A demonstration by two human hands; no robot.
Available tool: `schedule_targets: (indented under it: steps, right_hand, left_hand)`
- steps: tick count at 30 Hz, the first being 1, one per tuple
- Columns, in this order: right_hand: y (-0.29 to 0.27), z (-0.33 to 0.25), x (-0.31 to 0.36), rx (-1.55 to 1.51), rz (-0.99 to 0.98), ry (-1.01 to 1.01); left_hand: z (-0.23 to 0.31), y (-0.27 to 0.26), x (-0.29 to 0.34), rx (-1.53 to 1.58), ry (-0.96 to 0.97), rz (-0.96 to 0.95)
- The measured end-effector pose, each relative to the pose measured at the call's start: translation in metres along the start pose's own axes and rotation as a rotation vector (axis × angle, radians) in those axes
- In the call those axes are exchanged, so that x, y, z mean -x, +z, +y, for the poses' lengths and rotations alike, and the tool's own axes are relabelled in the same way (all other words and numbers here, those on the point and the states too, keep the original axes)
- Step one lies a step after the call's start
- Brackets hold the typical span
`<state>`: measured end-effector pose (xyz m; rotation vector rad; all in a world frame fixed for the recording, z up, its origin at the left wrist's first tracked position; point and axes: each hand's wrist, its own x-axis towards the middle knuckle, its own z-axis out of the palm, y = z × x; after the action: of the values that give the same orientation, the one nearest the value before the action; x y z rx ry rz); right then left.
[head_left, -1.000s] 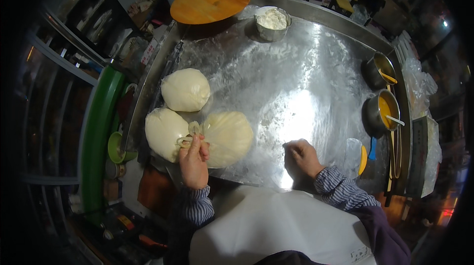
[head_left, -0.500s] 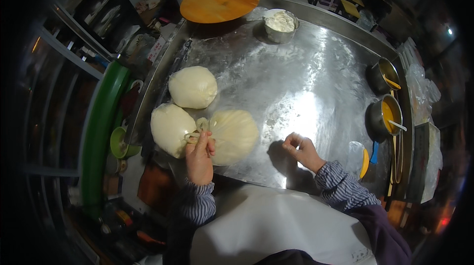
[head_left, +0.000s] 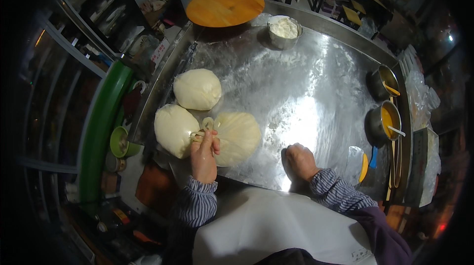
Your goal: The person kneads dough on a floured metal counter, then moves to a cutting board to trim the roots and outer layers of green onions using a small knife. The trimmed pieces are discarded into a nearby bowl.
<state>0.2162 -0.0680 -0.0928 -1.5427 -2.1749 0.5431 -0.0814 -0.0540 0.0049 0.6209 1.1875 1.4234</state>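
At the near edge of the floured table, your left hand pinched the dough bag by its knotted neck, probably soft, heavy and saggy, while your right hand rested fisted, empty.

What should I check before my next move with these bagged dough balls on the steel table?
1. Left hand grips the knotted neck of the bagged dough ball nearest me: ok.
2. Right hand free, resting as a fist on the steel table: ok.
3. Other two bagged dough balls, left one and far one, well on the table: ok, though the left one sits near the edge.
4. Flour bowl upright, apart from the dough: ok.
5. Two pots with utensils at my right, away from both hands: ok.
6. Knot tight or loose: cannot tell.
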Motion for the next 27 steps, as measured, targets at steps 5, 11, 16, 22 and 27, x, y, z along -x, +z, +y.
schedule_targets:
  steps: [5,11,16,22,27]
  right_hand:
    - [0.001,0.014,-0.023,-0.360,0.077,0.228]
    - [0.003,-0.030,-0.025,-0.810,-0.117,0.429]
    - [0.004,-0.056,-0.020,-0.824,-0.317,-0.010]
    - [-0.023,0.015,0.022,0.069,0.093,0.207]
    - [0.009,-0.019,0.029,-0.106,-0.313,-0.205]
  left_hand:
    - [0.000,-0.001,0.000,-0.011,-0.004,0.010]
    - [-0.003,-0.002,-0.004,0.009,0.001,0.008]
    - [-0.001,0.000,-0.006,-0.010,0.001,-0.013]
    - [-0.002,-0.005,-0.006,0.006,-0.003,-0.012]
    - [-0.005,-0.002,-0.011,-0.014,-0.004,-0.025]
